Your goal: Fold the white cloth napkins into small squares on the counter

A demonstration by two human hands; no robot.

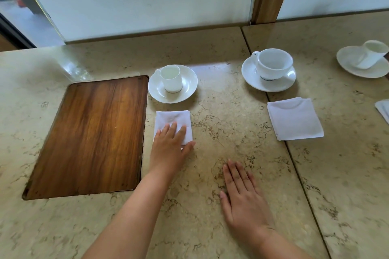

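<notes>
Soft daylight, slight blur, wide-angle distortion

What the hand covers and the frame cuts off

The left hand [168, 145] lies over the near part of the small folded napkin [172, 120], hiding its near edge and lower corners. At the right edge, another napkin [383, 109] shows only as a sliver, its shape impossible to judge, and the far cup [373, 53] on its saucer [355, 67] is clipped by the frame. Both forearms run out of the bottom. Something clear and glassy [71, 67] beyond the wooden board [92, 134] is too blurred to identify.
</notes>
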